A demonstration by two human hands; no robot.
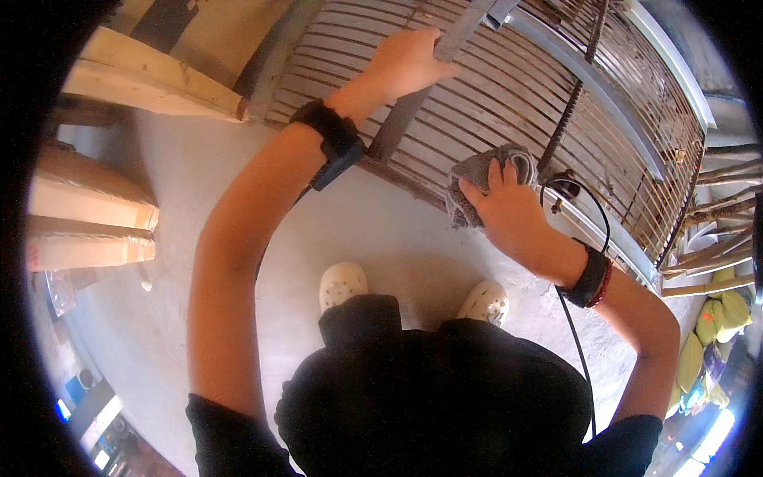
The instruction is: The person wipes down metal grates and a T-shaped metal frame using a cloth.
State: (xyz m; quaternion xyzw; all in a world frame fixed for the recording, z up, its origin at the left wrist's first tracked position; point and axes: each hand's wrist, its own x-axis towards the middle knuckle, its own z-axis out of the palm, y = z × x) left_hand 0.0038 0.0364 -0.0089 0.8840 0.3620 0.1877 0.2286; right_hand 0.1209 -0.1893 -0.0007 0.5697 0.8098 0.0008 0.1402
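A rusty metal frame with many thin parallel bars (477,116) stands before me. My left hand (414,64) grips a grey flat metal bar (405,119) that runs across these rods, its thumb and fingers on either side. Lower right, my right hand (506,206) presses on a folded grey cloth (477,173), fingers spread over its surface. The cloth lies against the lower edge of the barred frame, near a dark ribbed rod (560,125). What is beneath the cloth is hidden.
Wooden boards (149,77) and long cardboard boxes (89,244) lie at the left. A black cable (575,334) hangs by my right wrist. Wooden sticks (724,208) and yellow-green bags (724,316) are at the far right. My feet in white clogs (344,285) stand on the concrete floor (411,244).
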